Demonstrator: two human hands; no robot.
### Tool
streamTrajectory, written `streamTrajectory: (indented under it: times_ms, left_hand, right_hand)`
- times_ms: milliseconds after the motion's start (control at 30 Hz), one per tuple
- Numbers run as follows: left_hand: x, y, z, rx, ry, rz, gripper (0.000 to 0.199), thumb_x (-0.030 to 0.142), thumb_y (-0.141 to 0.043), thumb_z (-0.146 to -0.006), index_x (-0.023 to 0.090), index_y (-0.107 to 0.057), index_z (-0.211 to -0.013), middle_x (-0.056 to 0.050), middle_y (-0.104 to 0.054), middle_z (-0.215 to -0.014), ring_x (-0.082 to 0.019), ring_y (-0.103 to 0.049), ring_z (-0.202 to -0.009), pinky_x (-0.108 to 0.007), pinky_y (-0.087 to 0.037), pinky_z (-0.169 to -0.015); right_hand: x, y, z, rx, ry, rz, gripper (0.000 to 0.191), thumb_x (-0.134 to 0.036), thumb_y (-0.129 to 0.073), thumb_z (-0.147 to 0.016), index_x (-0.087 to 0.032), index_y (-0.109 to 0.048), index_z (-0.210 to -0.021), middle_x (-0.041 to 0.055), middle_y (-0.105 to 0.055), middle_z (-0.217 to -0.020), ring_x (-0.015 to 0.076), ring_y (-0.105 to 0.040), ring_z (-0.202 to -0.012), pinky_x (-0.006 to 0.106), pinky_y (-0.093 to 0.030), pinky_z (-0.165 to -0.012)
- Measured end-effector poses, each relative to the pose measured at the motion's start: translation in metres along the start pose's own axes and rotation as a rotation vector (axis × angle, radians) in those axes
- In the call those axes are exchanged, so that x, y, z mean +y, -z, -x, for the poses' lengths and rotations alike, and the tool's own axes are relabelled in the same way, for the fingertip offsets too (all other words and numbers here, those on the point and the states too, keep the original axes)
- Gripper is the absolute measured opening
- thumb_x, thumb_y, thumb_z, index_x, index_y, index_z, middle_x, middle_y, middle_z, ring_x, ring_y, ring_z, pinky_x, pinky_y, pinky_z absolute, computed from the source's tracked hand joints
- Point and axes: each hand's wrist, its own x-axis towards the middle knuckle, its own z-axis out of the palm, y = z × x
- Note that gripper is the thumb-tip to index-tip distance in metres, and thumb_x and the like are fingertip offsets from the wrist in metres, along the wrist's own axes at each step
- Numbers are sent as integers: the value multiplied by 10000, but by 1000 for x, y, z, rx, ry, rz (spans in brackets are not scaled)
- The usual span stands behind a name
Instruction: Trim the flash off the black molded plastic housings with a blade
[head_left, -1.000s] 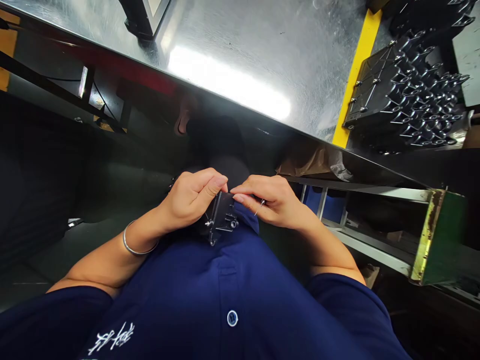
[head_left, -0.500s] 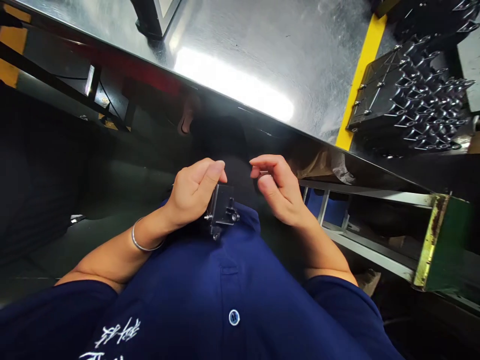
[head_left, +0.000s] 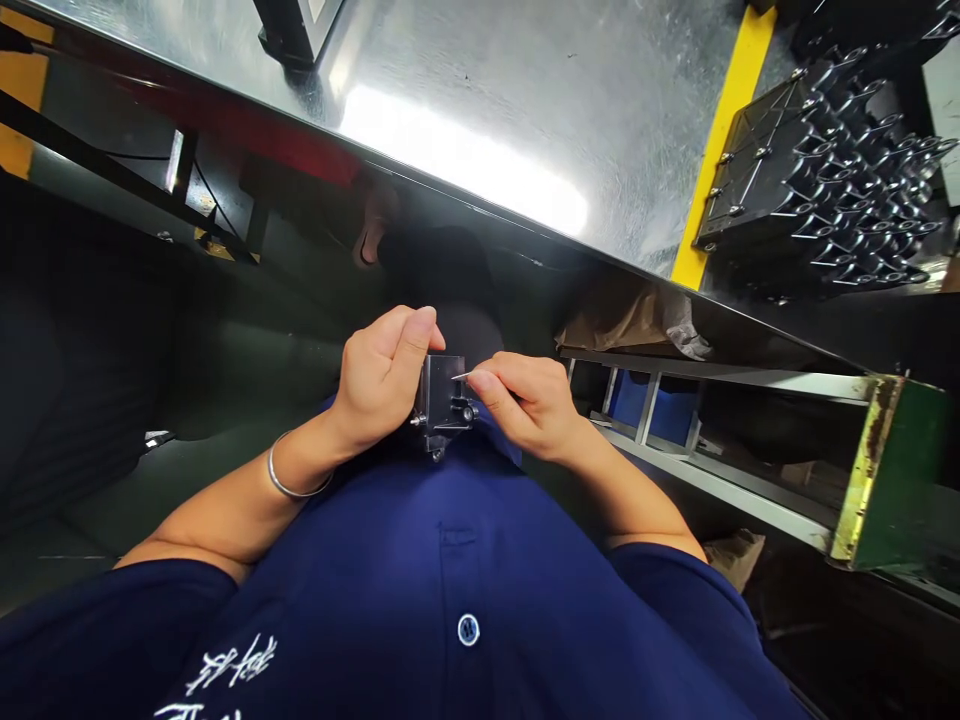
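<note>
My left hand (head_left: 382, 380) is closed around one side of a black plastic part (head_left: 445, 385) with small bosses along its lower end. The part hangs in front of my chest, and the fingers behind it are hidden. In a pinch between thumb and forefinger, my right hand (head_left: 529, 400) holds a thin, pale, pointed piece (head_left: 460, 377). Its tip reaches over the face of the black part; whether it touches the surface I cannot tell. How far it runs inside the fingers is hidden.
Ahead is a shiny metal tabletop (head_left: 510, 90) with a yellow strip (head_left: 724, 145). Stacked black parts with shiny loops (head_left: 855, 190) stand at the right. Below the table edge are a metal frame (head_left: 720, 485), a green panel (head_left: 900, 475) and brown paper (head_left: 611, 325).
My right hand has moved left and down to the black part and closed into a pinch, with the pale pointed piece now showing clearly. My left hand keeps its grip, shifted slightly.
</note>
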Motion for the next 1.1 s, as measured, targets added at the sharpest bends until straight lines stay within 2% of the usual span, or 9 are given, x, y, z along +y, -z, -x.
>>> streamTrajectory:
  times_ms: [133,300,433,600,767,833,1000,1033,1100]
  left_hand:
    - [0,0,2,-17,19,35,338,329,-473,-965,205,-585,-672,28,-540,-533,-106,-519,-500,-243,-420,-504]
    - [1,-1,3,-10,39,47,352,382,-476,-963,214,-581,-671,29,-505,-499,-118,-504,-490,-256,-406,-484]
    - [1,1,0,-6,37,38,363,396,-471,-965,216,-580,-669,33,-491,-495,-114,-489,-477,-256,-398,-480]
    - [-1,3,-3,-3,41,48,367,395,-474,-965,211,-574,-664,29,-496,-512,-111,-487,-489,-250,-397,-479]
    - [-3,1,-2,-21,43,59,356,378,-479,-964,209,-582,-668,23,-513,-524,-113,-494,-500,-250,-396,-475]
    - [-3,1,-1,-27,49,60,354,381,-479,-962,211,-585,-670,24,-514,-521,-114,-493,-496,-252,-397,-474]
    - [1,0,0,-56,35,69,372,403,-479,-958,211,-581,-657,31,-509,-505,-107,-487,-470,-253,-396,-470]
    - [2,0,-1,-45,36,63,378,413,-480,-957,211,-579,-653,31,-504,-501,-107,-486,-468,-253,-394,-466]
    - [1,1,-4,-7,48,52,386,432,-485,-954,212,-575,-650,30,-494,-497,-107,-482,-469,-250,-388,-457]
  right_hand:
    - [-2,3,-1,-73,51,3,256,-206,-479,-965,-163,-577,-732,-26,-543,-594,69,-476,-528,203,-373,-535]
    - [-1,11,-3,-238,67,-134,324,-216,-434,-989,-169,-531,-684,-36,-497,-566,61,-446,-508,197,-365,-523]
    - [-1,15,-4,-155,80,-202,297,-216,-423,-989,-154,-594,-754,-13,-557,-586,72,-505,-531,197,-409,-539]
    - [-1,8,-4,-80,173,11,281,-200,-437,-976,-154,-596,-749,-5,-574,-583,82,-501,-535,212,-389,-534]
    - [1,1,-5,-41,176,157,291,-227,-439,-979,-164,-587,-737,-15,-541,-570,86,-463,-528,233,-353,-534]
    - [1,2,-5,-91,150,88,301,-227,-452,-976,-165,-568,-705,-21,-523,-569,78,-449,-526,226,-345,-530]
    - [-1,13,-6,-329,20,-335,380,-251,-441,-990,-159,-543,-636,-43,-475,-533,49,-424,-475,189,-363,-506]
    - [-1,15,-5,-323,4,-391,381,-269,-431,-996,-154,-569,-660,-39,-494,-538,50,-443,-475,187,-379,-509]
    - [-2,16,-4,-223,-25,-377,377,-292,-419,-1001,-149,-609,-708,-22,-545,-569,59,-493,-499,193,-405,-525]
